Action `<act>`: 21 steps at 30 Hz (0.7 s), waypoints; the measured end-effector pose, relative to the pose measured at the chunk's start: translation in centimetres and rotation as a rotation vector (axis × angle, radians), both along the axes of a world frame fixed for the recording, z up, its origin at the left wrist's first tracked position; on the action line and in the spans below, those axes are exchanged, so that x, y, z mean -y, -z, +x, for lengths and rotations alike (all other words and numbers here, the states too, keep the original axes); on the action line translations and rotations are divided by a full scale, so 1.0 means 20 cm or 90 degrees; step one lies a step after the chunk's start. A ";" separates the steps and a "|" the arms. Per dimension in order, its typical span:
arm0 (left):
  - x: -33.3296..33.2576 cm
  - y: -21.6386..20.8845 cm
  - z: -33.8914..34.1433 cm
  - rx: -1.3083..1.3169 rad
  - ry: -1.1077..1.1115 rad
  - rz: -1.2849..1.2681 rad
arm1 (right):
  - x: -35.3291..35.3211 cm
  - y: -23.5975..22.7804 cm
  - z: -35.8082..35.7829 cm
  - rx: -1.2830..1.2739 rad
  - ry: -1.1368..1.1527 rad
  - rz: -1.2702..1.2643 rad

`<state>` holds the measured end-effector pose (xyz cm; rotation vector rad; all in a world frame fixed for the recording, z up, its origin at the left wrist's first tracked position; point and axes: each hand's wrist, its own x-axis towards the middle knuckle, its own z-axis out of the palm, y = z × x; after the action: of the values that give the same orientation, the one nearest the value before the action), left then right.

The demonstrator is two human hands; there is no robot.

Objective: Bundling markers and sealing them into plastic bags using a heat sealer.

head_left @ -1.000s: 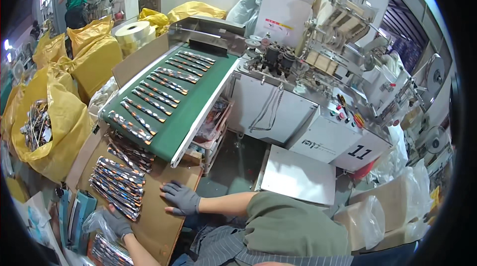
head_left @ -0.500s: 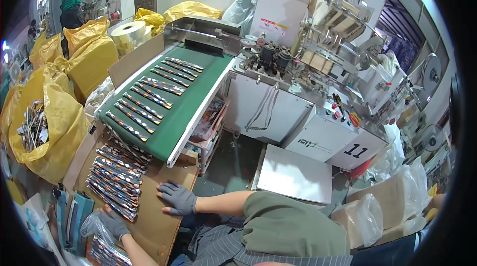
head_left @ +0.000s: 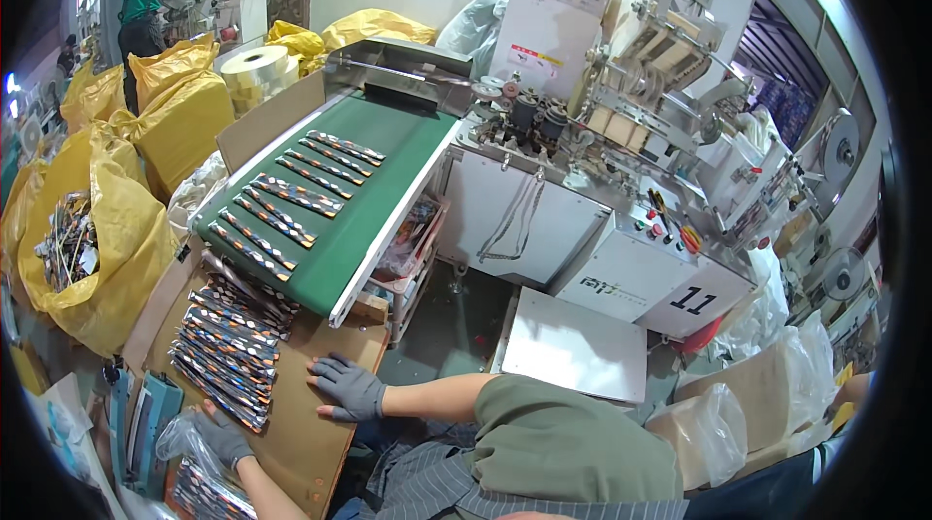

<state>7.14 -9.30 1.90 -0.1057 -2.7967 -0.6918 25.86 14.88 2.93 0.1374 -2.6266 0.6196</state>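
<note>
My right hand (head_left: 349, 389), in a grey glove with bare fingertips, lies flat with its fingers spread on a brown cardboard sheet (head_left: 316, 437). To its left is a pile of long, narrow patterned packets (head_left: 225, 350) in dark, orange, white and blue. My left hand (head_left: 223, 437), gloved the same way, is at the near end of this pile, its fingers closed on a clear plastic bag (head_left: 180, 439). Some of its fingers are hidden. More patterned packets (head_left: 209, 491) lie by the bag and my left wrist.
Several packets lie spaced out on a green conveyor belt (head_left: 388, 146) ahead. Behind it and to the right stands a packing machine (head_left: 553, 64) with a screen. A yellow sack (head_left: 116, 297) of scraps and a teal device (head_left: 155, 428) are at left. A person (head_left: 144, 0) stands far left.
The packets on the belt have moved toward its near end, and fewer lie on it. Both my hands have stayed in place.
</note>
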 end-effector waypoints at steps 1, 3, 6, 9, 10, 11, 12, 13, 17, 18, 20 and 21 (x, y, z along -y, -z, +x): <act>0.01 0.02 -0.01 -0.029 -0.005 0.000 | 0.00 0.00 0.00 0.003 -0.001 0.002; 0.01 0.04 -0.01 -0.058 -0.013 0.002 | 0.01 0.00 0.00 0.008 -0.003 0.000; 0.00 -0.01 0.01 -0.004 -0.001 0.030 | 0.00 0.00 0.00 0.011 -0.002 -0.001; 0.00 -0.02 0.01 -0.001 0.011 0.034 | 0.00 0.00 0.00 0.011 -0.001 0.002; -0.01 -0.04 0.02 0.006 0.007 0.036 | 0.01 -0.01 0.00 0.013 0.001 0.002; -0.01 -0.04 0.02 0.006 0.005 0.036 | 0.01 -0.01 0.00 0.014 -0.001 0.002; -0.01 -0.05 0.03 0.008 0.004 0.030 | 0.01 -0.01 0.00 0.014 0.002 0.012; -0.01 -0.05 0.03 0.010 0.004 0.023 | 0.01 -0.01 0.00 0.015 0.005 0.021; -0.01 -0.02 0.03 -0.023 -0.005 -0.004 | 0.01 -0.02 0.01 0.019 0.001 0.025; -0.01 -0.01 0.02 -0.033 -0.003 0.002 | 0.01 -0.02 0.00 0.018 0.003 0.027; -0.01 0.01 0.01 -0.025 -0.002 0.013 | 0.00 -0.02 0.00 0.019 0.003 0.029; -0.01 0.00 0.02 -0.023 -0.003 0.011 | 0.00 -0.02 0.00 0.022 0.003 0.028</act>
<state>7.47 -9.03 1.98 -0.1077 -2.7547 -0.7046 25.93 14.84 3.37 0.1357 -2.6741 0.5677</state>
